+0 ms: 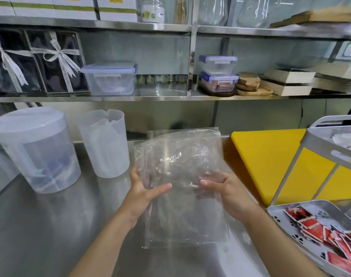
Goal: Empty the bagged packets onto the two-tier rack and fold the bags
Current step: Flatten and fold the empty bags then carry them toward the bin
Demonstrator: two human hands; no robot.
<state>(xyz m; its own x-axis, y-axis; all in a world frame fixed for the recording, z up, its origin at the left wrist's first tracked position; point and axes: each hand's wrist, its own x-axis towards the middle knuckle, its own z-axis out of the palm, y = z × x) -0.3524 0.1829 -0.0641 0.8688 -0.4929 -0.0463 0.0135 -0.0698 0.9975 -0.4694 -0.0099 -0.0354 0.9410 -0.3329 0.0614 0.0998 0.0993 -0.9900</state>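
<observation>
On the steel worktop [50, 226] two translucent jugs stand at the left: a big one with a lid [36, 148] and, just beside it, a smaller open one [103, 142]. A yellow board [266, 156] lies at the right. The wall shelf [160, 97] carries dark gift boxes [56, 60] tied with ribbon, clear lidded containers [110, 78] and wooden plates [250, 86].

Clear bag [180, 176], red packets [330, 236] in white paw-printed tray [278, 212], yellow board [266, 156].
</observation>
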